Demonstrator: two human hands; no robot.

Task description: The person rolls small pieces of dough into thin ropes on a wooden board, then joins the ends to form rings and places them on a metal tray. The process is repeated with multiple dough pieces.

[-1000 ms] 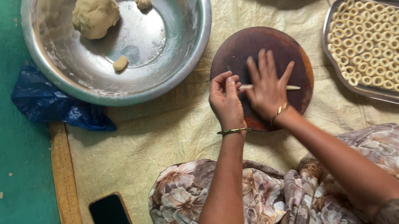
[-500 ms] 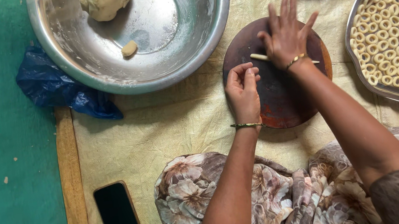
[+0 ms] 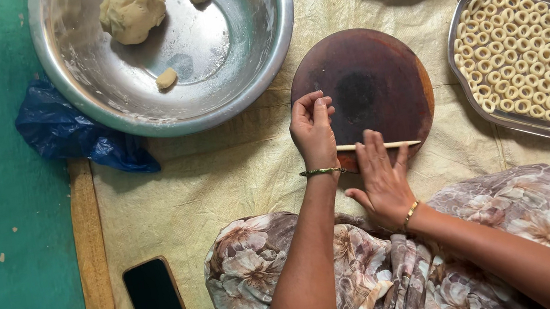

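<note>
Both hands at lower edge of round board (image 3: 365,84), centre frame. Right hand (image 3: 382,179) flat, fingers spread, on thin dough strip (image 3: 395,144); left hand (image 3: 313,131) curled, touching its end.

Dough strip (image 3: 388,144): thin, pale, rolled into long straight rope; laid level across near edge of board (image 3: 357,78), right end reaching board's rim. Left part covered by fingers of right hand (image 3: 382,179), pressed flat on it; left end met by left hand (image 3: 313,131), fingers curled.

Board: round, dark brown wood, worn darker at centre; laid flat on pale cloth, between steel bowl and tray.
</note>
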